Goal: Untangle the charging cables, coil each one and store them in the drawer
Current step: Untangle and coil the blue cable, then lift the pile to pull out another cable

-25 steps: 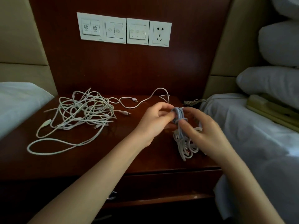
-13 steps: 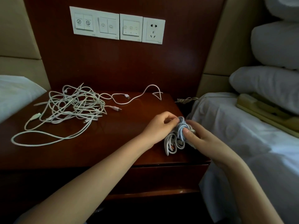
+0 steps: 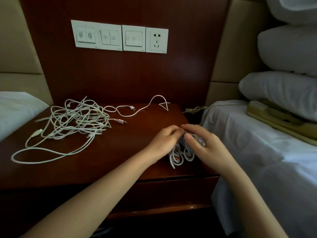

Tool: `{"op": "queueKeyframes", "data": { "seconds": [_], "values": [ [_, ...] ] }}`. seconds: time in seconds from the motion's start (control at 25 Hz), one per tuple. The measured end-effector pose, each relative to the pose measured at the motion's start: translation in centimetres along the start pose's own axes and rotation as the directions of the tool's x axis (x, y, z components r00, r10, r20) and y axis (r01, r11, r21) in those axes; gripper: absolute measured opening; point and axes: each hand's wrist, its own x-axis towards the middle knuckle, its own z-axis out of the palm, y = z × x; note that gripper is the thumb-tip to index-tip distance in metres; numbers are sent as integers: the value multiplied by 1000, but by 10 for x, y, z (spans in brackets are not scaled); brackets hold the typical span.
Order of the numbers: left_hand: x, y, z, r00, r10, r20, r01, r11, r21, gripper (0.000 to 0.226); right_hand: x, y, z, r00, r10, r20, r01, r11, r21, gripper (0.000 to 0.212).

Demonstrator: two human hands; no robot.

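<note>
A: Where is the coiled cable (image 3: 178, 158) at this moment?

B: It lies on the front right part of the dark wooden surface (image 3: 103, 162), between the two hands. Only its lower loops show. The upper part is covered.

A: What does the left hand (image 3: 163, 141) do?

B: Its fingers (image 3: 172, 131) are curled onto the top of the bundle. The tips are hidden, so how firmly they hold it I cannot tell.

A: And the right hand (image 3: 205, 146)?

B: Its fingers (image 3: 193, 131) lie close together over the bundle and the thumb presses from the near side, so the cable is pinched between them.

A: The other cables?

B: A white tangle of cables (image 3: 75, 121) sits on the left part of the surface, well apart from the hands. How many cables are inside, I cannot count. One long loop runs toward the front left, and one plug end lies loose near the middle.

A: The drawer (image 3: 171, 191)?

B: Its front is under the surface edge, very dark. I cannot make out a handle.

A: Something more?

B: A bed with a white sheet (image 3: 257, 152) on the right, cut off by the frame, and a switch panel (image 3: 120, 37) on the wall.
</note>
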Motion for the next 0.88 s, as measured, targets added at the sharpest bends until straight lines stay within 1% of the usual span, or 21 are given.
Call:
{"op": "queueKeyframes", "data": {
  "seconds": [0.08,0.16,0.24,0.32,0.44,0.52,0.64,0.72,0.8,0.88],
  "values": [
    [-4,-1,-3,1000,11,-17,-12,1000,-23,18,0,-5,6,999,-48,-20,46,997,-61,36],
    [-8,-1,-9,998,33,-46,-35,998,-46,17,2,-17,9,998,-44,-52,42,999,-35,31],
    [-12,-1,-18,997,49,-61,-53,996,-76,16,7,-28,14,995,-80,-58,78,996,-37,26],
    [-14,-2,-30,994,56,-91,-64,995,-82,19,16,-43,21,995,-101,-8,99,989,-108,26],
    [-8,-8,-53,979,39,-200,-49,998,-45,28,35,-61,36,993,-84,81,96,983,-153,28],
    [8,-15,-70,968,-14,-249,17,1000,9,27,51,-67,45,990,-56,129,78,983,-168,30],
    [41,-21,-95,949,-35,-313,116,963,245,15,75,-67,56,975,31,222,10,983,-182,32],
    [64,-24,-111,934,-70,-349,222,882,417,19,91,-62,62,956,100,278,-48,981,-188,33],
    [83,-32,-125,938,-123,-324,306,735,606,26,101,-56,64,932,147,331,-87,978,-191,32],
    [96,-42,-130,942,-187,-278,335,568,752,28,107,-47,67,918,174,356,-106,973,-204,34]
  ]
}}
